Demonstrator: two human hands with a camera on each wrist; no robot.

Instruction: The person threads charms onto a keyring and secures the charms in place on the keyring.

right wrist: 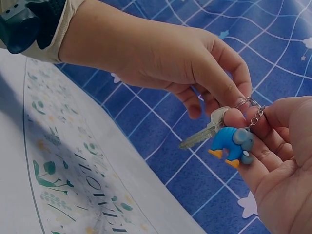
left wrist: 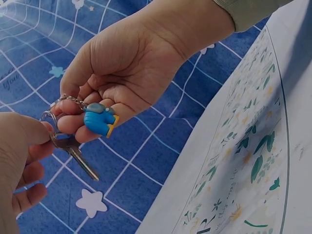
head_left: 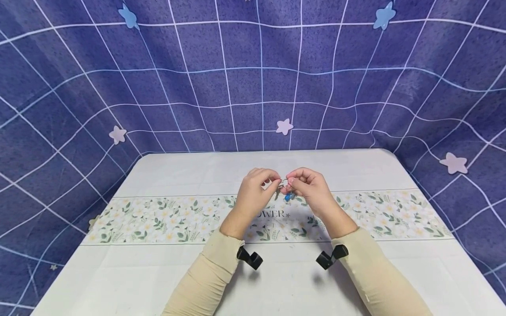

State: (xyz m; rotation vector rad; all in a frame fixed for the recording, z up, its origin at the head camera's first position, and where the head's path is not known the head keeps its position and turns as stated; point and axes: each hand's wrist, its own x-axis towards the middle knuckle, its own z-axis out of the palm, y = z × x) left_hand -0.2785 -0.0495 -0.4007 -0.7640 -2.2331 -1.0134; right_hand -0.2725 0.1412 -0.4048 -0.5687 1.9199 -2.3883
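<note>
In the head view both hands meet above the table. My left hand (head_left: 254, 191) pinches the metal split ring (right wrist: 250, 101) beside the head of a silver key (right wrist: 201, 135). The key's blade slants downward, free of the fingers. My right hand (head_left: 311, 189) holds the other side of the ring and the short chain (right wrist: 258, 116) between thumb and fingers. From that chain hangs a small blue elephant charm (left wrist: 97, 122) with a grey head and yellow feet, lying against the right fingers. Fingertips partly hide the ring, so whether the key is threaded on it I cannot tell.
Below the hands is a white table (head_left: 158, 272) with a floral printed band (head_left: 158, 219) across it. A blue gridded curtain (head_left: 245, 87) with stars surrounds the back and sides. Black wrist cameras (head_left: 250, 258) sit at both cuffs.
</note>
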